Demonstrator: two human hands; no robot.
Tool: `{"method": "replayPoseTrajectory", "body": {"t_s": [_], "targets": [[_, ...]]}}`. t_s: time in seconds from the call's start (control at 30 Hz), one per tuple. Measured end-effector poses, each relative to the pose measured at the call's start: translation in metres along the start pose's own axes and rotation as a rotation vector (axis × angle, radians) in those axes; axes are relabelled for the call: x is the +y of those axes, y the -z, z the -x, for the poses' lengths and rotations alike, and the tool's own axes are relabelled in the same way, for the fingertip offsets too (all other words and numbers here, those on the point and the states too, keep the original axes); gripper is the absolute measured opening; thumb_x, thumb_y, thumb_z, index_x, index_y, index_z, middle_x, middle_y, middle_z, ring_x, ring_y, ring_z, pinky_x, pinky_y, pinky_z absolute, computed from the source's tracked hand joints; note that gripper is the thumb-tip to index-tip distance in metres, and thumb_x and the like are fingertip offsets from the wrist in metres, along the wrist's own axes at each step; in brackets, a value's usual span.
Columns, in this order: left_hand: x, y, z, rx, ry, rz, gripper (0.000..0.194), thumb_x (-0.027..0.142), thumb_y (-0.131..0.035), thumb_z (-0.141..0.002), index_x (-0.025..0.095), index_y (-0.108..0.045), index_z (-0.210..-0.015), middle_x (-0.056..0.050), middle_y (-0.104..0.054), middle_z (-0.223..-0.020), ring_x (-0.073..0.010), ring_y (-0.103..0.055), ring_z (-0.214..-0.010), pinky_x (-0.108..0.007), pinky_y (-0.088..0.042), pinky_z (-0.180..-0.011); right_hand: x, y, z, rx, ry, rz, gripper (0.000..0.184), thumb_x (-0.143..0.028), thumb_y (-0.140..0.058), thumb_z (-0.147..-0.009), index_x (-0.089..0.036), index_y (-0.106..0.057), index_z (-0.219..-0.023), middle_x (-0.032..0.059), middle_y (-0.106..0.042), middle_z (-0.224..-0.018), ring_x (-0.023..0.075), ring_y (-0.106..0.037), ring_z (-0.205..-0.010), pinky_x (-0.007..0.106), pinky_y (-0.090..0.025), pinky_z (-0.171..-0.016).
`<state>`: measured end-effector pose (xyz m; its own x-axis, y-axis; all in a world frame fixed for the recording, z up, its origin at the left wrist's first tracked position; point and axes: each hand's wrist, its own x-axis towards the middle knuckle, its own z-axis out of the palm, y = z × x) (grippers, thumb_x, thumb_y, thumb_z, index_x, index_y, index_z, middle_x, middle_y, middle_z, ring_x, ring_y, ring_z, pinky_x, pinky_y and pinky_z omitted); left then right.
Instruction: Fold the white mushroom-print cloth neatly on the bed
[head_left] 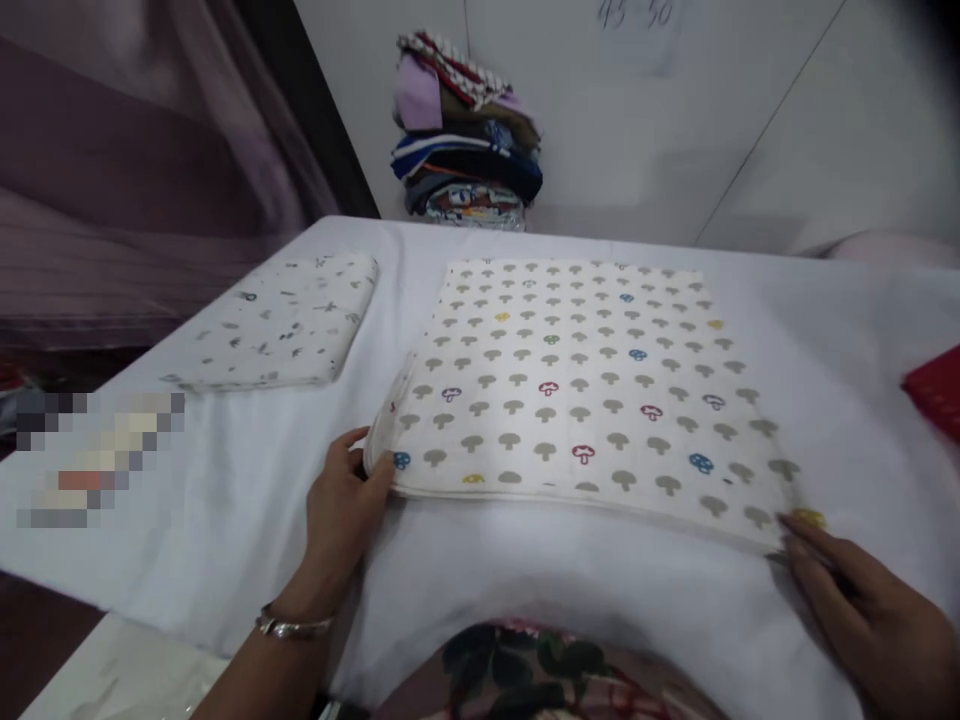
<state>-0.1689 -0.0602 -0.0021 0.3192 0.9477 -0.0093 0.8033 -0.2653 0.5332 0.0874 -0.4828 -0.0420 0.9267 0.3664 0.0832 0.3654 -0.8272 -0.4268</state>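
A white cloth printed with mushrooms (578, 385) lies folded in layers across the middle of the table. Most mushrooms are grey; a few are red, blue, yellow, green or purple. My left hand (349, 500), with a metal bracelet at the wrist, pinches the cloth's near left corner, where the layered edges show. At the near right corner, my right hand (862, 600) grips the same cloth between thumb and fingers. To the left lies another folded white cloth (289, 320) with small grey prints, apart from both hands.
The table has a white cover (600, 570). Behind it, a stack of folded clothes (469, 135) stands against a pale wall. Purple drapery (150, 180) hangs at the left. A red item (937, 390) sits at the right edge. A pixelated patch hides something at the left.
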Motion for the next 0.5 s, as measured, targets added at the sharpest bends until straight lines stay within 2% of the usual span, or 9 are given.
{"method": "replayPoseTrajectory", "body": {"t_s": [0.13, 0.23, 0.37, 0.5], "targets": [[-0.001, 0.001, 0.0, 0.022, -0.045, -0.018, 0.049, 0.044, -0.052, -0.076, 0.022, -0.046, -0.119, -0.002, -0.065, -0.084, -0.02, -0.06, -0.071, -0.03, -0.042, -0.062, -0.009, 0.002, -0.006, 0.02, 0.058, -0.084, 0.037, -0.052, -0.048, -0.076, -0.034, -0.06, -0.107, 0.002, -0.064, -0.11, 0.0263, -0.062, -0.096, 0.037, -0.054, -0.074], [-0.003, 0.0, 0.0, 0.043, -0.08, -0.001, 0.052, 0.046, -0.053, -0.075, 0.02, -0.046, -0.12, -0.005, -0.064, -0.09, -0.021, -0.06, -0.075, -0.031, -0.044, -0.064, -0.006, 0.001, -0.009, 0.018, 0.078, -0.102, 0.041, -0.051, -0.047, -0.078, -0.026, -0.062, -0.108, 0.0045, -0.064, -0.11, 0.0257, -0.062, -0.094, 0.037, -0.052, -0.078], [-0.003, -0.001, 0.0, 0.048, -0.119, 0.01, 0.054, 0.046, -0.053, -0.075, 0.019, -0.045, -0.122, -0.007, -0.062, -0.098, -0.0207, -0.06, -0.074, -0.032, -0.045, -0.066, -0.01, 0.003, -0.01, -0.016, 0.131, -0.148, 0.043, -0.047, -0.046, -0.081, -0.021, -0.062, -0.111, 0.0056, -0.064, -0.111, 0.0241, -0.06, -0.098, 0.035, -0.048, -0.084], [0.002, 0.004, 0.006, 0.095, -0.259, -0.097, 0.051, 0.043, -0.052, -0.078, 0.017, -0.046, -0.121, -0.012, -0.053, -0.114, -0.0218, -0.059, -0.084, -0.035, -0.047, -0.075, -0.017, 0.017, -0.006, -0.062, 0.145, -0.19, 0.047, -0.046, -0.045, -0.083, -0.018, -0.058, -0.119, 0.0061, -0.066, -0.105, 0.0195, -0.062, -0.087, 0.029, -0.049, -0.076]]}}
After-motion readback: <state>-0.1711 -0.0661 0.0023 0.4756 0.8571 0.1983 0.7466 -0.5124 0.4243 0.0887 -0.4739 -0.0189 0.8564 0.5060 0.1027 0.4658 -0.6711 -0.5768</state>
